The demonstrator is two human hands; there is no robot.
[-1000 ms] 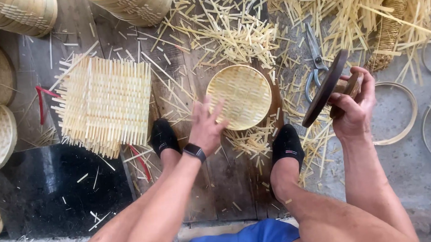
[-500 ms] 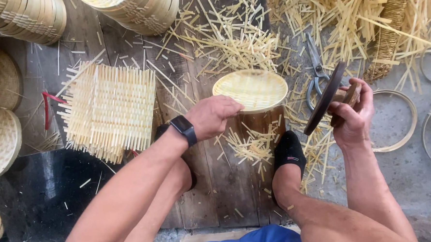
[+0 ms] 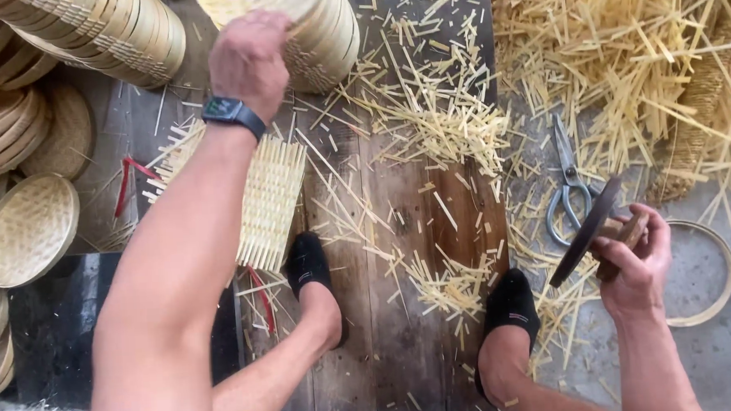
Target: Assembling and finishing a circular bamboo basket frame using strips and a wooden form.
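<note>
My left hand point(image 3: 248, 58) has carried the round woven tray onto the stack of trays point(image 3: 308, 27), fingers curled there. My right hand point(image 3: 635, 259) still grips the dark disc point(image 3: 584, 230).

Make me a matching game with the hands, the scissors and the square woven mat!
Things:
1. left hand
2. right hand
3. scissors
4. square woven mat

Places or states:
A. lying on the floor among bamboo strips
B. holding a dark knife
C. reaching up to the stack of round baskets
D. flat on the wooden board, partly under the forearm

Pairs: 1-C, 2-B, 3-A, 4-D
</note>
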